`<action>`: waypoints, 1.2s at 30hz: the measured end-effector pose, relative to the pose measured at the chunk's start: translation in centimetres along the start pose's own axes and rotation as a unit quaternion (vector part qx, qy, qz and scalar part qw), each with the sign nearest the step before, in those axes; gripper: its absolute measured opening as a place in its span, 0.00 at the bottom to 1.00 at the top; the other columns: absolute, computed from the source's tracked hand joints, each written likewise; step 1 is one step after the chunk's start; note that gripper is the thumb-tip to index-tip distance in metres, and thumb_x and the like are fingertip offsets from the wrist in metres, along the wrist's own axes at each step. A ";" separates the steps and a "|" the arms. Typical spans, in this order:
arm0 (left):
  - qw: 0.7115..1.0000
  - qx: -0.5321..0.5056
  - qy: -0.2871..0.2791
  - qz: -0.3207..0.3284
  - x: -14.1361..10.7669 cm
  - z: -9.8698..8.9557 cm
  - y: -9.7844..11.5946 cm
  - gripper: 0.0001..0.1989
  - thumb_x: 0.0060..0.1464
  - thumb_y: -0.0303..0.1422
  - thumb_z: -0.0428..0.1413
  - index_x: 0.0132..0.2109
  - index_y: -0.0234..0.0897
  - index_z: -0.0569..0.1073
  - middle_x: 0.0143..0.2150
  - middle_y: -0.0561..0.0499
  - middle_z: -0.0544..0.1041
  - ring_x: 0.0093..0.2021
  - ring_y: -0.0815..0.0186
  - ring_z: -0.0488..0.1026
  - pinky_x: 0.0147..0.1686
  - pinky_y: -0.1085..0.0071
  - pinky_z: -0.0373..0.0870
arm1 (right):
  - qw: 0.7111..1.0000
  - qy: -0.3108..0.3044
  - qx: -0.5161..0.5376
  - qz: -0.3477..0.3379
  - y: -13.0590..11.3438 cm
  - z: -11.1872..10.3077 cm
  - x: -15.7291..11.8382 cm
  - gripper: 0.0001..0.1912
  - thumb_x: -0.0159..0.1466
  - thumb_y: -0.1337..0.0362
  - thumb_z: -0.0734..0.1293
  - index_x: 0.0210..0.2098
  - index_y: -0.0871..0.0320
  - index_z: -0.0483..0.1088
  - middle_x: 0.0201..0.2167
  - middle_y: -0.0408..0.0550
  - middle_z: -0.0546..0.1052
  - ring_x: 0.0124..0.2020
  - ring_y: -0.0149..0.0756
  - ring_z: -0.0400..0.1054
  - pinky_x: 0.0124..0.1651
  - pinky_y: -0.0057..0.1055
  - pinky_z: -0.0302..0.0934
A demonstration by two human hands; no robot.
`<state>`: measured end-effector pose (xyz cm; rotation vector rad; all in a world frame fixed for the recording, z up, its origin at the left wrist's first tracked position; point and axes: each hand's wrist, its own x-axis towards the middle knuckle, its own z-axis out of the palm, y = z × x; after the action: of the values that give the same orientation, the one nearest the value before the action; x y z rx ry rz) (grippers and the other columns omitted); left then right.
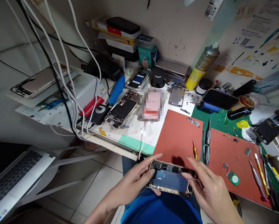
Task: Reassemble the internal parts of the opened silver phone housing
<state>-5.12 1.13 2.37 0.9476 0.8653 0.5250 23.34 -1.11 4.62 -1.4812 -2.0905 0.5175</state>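
An opened phone housing (171,179), its inner parts showing, is held level above my lap at the bench's front edge. My left hand (139,177) grips its left end, thumb on the inner side and fingers beneath. At the other end, my right hand (206,182) holds the housing with the thumb pressed on its inside near the right edge. Just beyond lies a reddish-brown mat (176,133) with a yellow-handled screwdriver (194,150) and grey tweezers-like tools (207,141). A thin metal board (193,122) rests on the mat's far part.
Left on the bench are an opened phone (124,107), a blue tool (116,90) and hanging white cables (79,31). A spray can (203,65) stands at the back. Several pens and tools (258,174) lie at right. A laptop (16,177) sits at lower left.
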 end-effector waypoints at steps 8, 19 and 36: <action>0.993 -0.115 -0.025 0.009 1.2 -0.6 0.9 0.27 0.72 0.46 0.56 0.73 0.48 0.68 0.53 0.45 0.84 0.36 0.58 0.87 0.42 0.60 0.83 | 0.943 -0.111 0.252 0.188 0.3 0.6 -0.3 0.19 0.75 0.51 0.66 0.35 0.54 0.82 0.28 0.44 0.82 0.27 0.36 0.76 0.30 0.27 0.71; 0.974 -0.121 0.174 0.076 3.1 4.9 -2.7 0.23 0.71 0.47 0.58 0.66 0.43 0.75 0.59 0.46 0.82 0.58 0.55 0.78 0.56 0.64 0.75 | 0.854 -0.011 0.358 0.377 -1.6 4.7 -3.6 0.25 0.69 0.41 0.71 0.41 0.59 0.83 0.16 0.38 0.65 0.17 0.28 0.55 0.22 0.27 0.56; 0.985 -0.030 0.159 0.066 2.9 6.3 -2.1 0.19 0.72 0.46 0.57 0.57 0.37 0.80 0.52 0.46 0.84 0.46 0.61 0.80 0.51 0.66 0.76 | 0.893 0.045 0.299 0.334 -2.6 4.0 1.1 0.18 0.68 0.47 0.73 0.43 0.56 0.81 0.33 0.45 0.78 0.31 0.35 0.65 0.35 0.32 0.62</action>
<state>1.79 -0.86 1.27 0.8829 1.0713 0.8273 18.64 -0.95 3.16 -1.7398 -1.1239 1.1931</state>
